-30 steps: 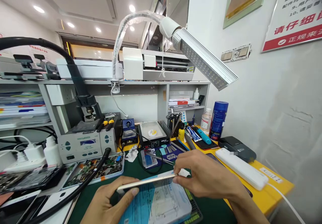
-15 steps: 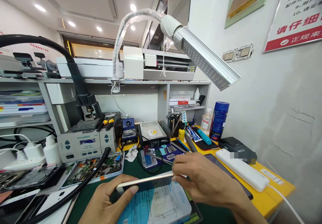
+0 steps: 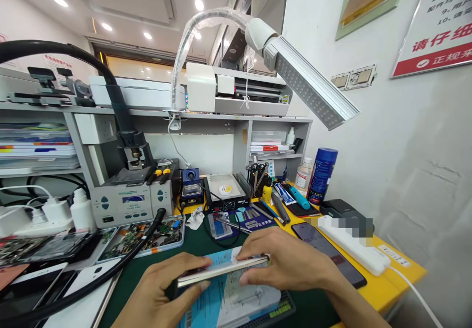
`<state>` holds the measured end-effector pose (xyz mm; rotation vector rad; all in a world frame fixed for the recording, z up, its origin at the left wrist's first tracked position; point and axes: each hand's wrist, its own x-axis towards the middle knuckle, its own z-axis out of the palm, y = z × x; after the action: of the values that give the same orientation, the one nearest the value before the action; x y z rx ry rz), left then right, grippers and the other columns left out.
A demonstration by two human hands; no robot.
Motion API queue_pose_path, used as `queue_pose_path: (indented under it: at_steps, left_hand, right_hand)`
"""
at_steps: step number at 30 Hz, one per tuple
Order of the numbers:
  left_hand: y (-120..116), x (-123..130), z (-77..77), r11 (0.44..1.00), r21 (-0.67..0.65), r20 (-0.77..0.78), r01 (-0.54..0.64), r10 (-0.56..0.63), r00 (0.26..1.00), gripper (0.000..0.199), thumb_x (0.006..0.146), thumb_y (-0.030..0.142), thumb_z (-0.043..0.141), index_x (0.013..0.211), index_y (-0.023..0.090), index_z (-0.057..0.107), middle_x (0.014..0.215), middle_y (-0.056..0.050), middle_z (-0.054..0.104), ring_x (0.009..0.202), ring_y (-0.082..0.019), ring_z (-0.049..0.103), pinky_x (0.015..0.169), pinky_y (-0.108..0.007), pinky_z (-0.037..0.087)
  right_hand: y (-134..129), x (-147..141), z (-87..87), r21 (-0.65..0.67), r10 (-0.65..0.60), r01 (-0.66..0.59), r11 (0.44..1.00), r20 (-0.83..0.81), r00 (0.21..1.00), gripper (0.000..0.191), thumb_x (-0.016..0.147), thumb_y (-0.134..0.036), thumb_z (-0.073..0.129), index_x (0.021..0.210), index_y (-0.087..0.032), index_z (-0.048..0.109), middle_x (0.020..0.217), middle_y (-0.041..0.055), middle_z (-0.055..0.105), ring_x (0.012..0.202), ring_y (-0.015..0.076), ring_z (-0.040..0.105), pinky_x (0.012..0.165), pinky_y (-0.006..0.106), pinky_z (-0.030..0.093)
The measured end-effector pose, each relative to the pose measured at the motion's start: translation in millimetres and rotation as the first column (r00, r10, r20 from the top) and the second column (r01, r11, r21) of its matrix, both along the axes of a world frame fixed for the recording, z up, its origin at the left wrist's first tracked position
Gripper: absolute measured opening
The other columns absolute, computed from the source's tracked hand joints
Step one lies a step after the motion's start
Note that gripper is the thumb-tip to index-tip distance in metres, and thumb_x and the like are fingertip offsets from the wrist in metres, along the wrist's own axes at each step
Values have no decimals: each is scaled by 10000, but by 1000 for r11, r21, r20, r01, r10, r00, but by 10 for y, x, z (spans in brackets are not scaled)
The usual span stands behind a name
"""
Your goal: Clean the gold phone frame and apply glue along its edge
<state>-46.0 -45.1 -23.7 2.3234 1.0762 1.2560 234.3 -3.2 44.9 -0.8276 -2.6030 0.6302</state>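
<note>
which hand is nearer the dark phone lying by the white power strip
Right: the right hand is just left of the dark phone; the left hand is farther left.

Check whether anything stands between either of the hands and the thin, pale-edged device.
Nothing visible does: the left hand grips the device directly at its left end, and the right hand holds it toward the right end. The blue-and-white pack lies below the device, not between it and the hands.
</note>
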Motion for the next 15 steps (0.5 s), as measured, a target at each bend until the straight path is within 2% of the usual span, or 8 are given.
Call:
queue_pose_path:
  at_steps: [4,9,11,13,15]
  left_hand:
    - [14,-3,-19,999,32,-16,35,-35,999,227,958,302,662,1171,351,721,990,24,781,869,-145,765,752,-169,601]
    - [28,-49,-11,975,192,-117,112,-90,989,275,1018,244,576,1272,306,663,1105,-23,775,987,-155,750,868,-206,601]
    - [31,-95,-4,948,285,-230,141,-75,970,290,1036,232,537,1307,251,636,1157,-63,770,1026,-168,740,894,-224,597]
    - [28,-148,10,903,401,-331,158,-18,943,288,1045,243,516,1303,205,637,1189,-84,769,1068,-179,731,940,-239,585]
    - [22,-200,31,857,495,-376,141,64,924,297,1047,261,515,1309,188,636,1211,-74,769,1101,-175,724,977,-232,568]
  right_hand:
    - [7,-50,-36,4,17,-17,1000,45,999,360,925,-490,705,1143,-214,780,1064,85,760,961,241,691,807,277,458]
    - [48,11,-5,-52,31,-26,998,83,996,318,927,-333,700,1226,-237,744,1074,84,725,992,245,657,852,301,454]
    - [89,74,5,-107,23,-15,994,72,997,462,886,-357,745,1331,-250,687,1208,98,682,1095,267,626,931,334,452]
    - [139,146,8,-180,-3,13,984,58,998,717,810,-455,814,1460,-270,573,1380,113,590,1203,300,567,985,368,447]
    - [188,199,3,-256,-32,33,966,11,999,838,806,-572,787,1528,-276,481,1441,123,533,1217,302,546,939,364,479]
